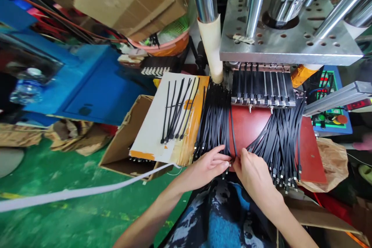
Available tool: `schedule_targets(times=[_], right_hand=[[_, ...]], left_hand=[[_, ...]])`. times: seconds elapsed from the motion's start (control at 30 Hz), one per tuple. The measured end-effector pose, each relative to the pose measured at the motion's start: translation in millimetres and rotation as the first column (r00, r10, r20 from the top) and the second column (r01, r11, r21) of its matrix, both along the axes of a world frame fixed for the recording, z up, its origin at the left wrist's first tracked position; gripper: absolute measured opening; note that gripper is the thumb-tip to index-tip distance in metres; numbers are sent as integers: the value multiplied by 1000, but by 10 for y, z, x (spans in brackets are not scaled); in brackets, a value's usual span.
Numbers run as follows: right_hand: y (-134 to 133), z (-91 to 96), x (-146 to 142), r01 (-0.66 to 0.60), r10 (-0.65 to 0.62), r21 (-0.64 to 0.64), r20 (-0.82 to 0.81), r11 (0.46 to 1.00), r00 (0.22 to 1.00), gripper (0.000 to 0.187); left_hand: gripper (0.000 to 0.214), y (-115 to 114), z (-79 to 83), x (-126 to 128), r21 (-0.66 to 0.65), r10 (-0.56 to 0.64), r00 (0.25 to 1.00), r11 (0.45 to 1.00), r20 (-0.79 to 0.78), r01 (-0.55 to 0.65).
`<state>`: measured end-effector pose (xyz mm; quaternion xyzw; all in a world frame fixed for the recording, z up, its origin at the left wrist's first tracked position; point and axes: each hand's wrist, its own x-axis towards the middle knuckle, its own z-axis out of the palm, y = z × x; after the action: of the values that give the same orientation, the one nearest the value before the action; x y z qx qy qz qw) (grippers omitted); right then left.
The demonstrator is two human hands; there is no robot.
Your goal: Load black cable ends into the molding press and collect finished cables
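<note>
My right hand [253,168] is closed in a pinch on a thin black cable [233,133], which runs down from the left bundle to the fingertips. Close beside it, my left hand [210,164] has its fingers stretched out and slightly apart, their tips by the lower end of that cable. Whether they touch it is hard to see. A thick bundle of black cables [215,120] with small metal plugs lies just beyond my left hand. Another bundle of black cables [280,143] fans out to the right of my right hand. Both lie on a red board [247,124].
A press with a steel plate [290,52] stands ahead, above a metal fixture [264,85] holding several cables. Left is a white board [154,124] with several cables on it, over a cardboard box [124,135]. A control box [333,120] sits at right.
</note>
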<state>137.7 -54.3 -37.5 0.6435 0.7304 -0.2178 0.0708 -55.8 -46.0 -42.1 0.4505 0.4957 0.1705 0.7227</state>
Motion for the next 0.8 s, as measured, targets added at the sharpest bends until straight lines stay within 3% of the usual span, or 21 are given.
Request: schedule_targets(times=[0.07, 0.17, 0.27, 0.4, 0.5, 0.67, 0.8], right_hand=[[-49, 10, 24, 11, -11, 7, -5, 1000, 1000, 17], [-136, 9, -45, 8, -11, 22, 132, 1000, 991, 12], [-176, -1, -96, -46, 41, 17, 213, 999, 976, 14], [-147, 6, 38, -19, 30, -79, 139, 997, 990, 16], [-124, 18, 127, 3, 0, -85, 35, 996, 999, 18], [-98, -3, -72, 50, -49, -36, 35, 998, 998, 19], [-78, 0, -171, 35, -35, -56, 3, 998, 999, 15]], left_hand=[[80, 7, -30, 42, -17, 30, 999, 999, 41, -30], [76, 47, -16, 78, 72, 86, 996, 994, -20, -84], [69, 54, 37, 20, 96, 38, 997, 995, -70, -31], [71, -2, 54, -58, 0, -105, 994, 994, -42, 105], [74, -26, 58, -32, -78, -142, 990, 987, 2, 142], [48, -24, 161, -66, -32, -146, 986, 989, -85, 144], [45, -85, 176, -182, -48, -139, 985, 990, -106, 134]])
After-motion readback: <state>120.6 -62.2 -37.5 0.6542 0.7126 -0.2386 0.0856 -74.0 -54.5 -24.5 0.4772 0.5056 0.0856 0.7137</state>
